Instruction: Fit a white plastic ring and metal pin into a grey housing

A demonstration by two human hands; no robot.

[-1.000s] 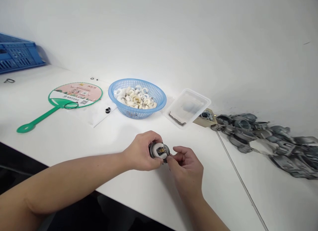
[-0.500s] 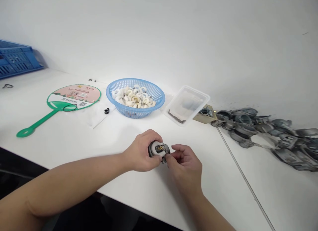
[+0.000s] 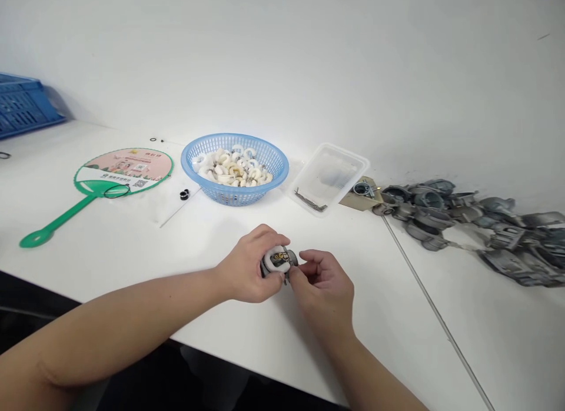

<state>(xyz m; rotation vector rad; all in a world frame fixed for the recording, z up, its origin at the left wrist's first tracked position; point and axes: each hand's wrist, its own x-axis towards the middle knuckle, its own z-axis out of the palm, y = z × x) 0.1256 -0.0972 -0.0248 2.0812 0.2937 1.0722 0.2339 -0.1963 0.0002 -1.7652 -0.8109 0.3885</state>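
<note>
Checking the hands first: the left hand (image 3: 246, 268) is closed around a round metal fitting (image 3: 279, 259), fingers wrapped over its near side, and the fitting sits in that grip just above the table (image 3: 397, 334), not resting on it. The right hand (image 3: 324, 287) is half closed, with thumb and fingertips (image 3: 304, 257) up against the fitting's right edge; any small piece pinched there is hidden. A white insert (image 3: 274, 268) and small brass contacts (image 3: 279, 258) show on the fitting's face. Main risk: the contacts look small and exposed, so force at a bad angle could bend them. A tiny piece could also slip from the right fingertips and get lost. The fitting is round, so if the left grip loosens, it could drop and roll towards the near table edge. Further out, a blue basket (image 3: 233, 200) holds a pile of white rings (image 3: 233, 171), with a small black ring (image 3: 184, 194) beside it. Left of that lies a paper fan (image 3: 123, 171) with a green handle. To the right are a clear tray (image 3: 346, 152) with thin metal keys (image 3: 310, 202) and a heap of grey castings (image 3: 441, 214). A blue crate (image 3: 24, 105) sits far left.
</note>
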